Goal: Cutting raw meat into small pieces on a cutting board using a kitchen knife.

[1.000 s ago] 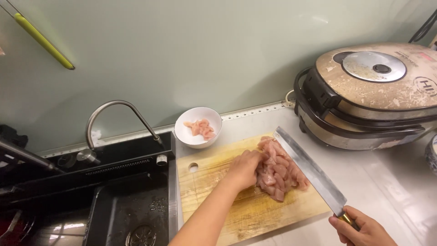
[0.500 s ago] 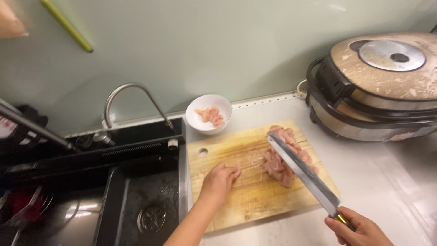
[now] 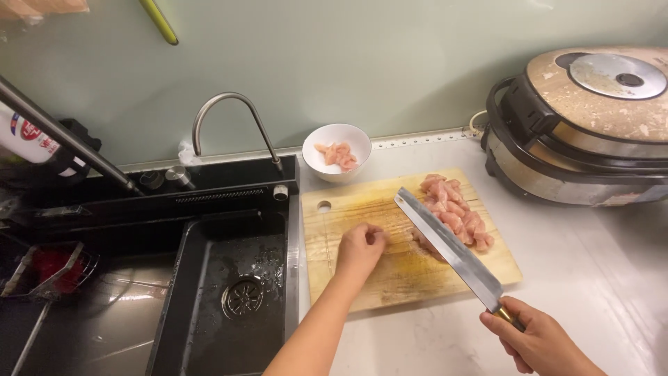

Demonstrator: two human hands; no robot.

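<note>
Clearly, the fingers of the right hand (image 3: 539, 341) are wrapped around the handle of a cleaver (image 3: 449, 249), whose broad blade is held slanted above the wooden cutting board (image 3: 348, 209), its tip over the board's middle and its edge just beside the meat. The left hand (image 3: 360, 249) is rested on the bare board with its fingers curled loosely under, nothing being grasped by them; it lies near the blade but apart from the meat. The pile of raw pink meat pieces (image 3: 456, 212) is gathered on the board's right half, partly hidden behind the blade. By the look of it, slicing is the step in hand, with much of the meat already cut into strips. For any further cut, the pile would need to be steadied by the left hand, with its fingertips kept tucked clear of the edge.

Beyond the board, a small white bowl (image 3: 337, 151) with a few meat pieces is set at its far corner on the pale worktop (image 3: 612, 264). A black sink (image 3: 229, 278) with a curved tap (image 3: 229, 118) is seen to the left, and a round cooker (image 3: 591, 125) with a closed lid to the right.
</note>
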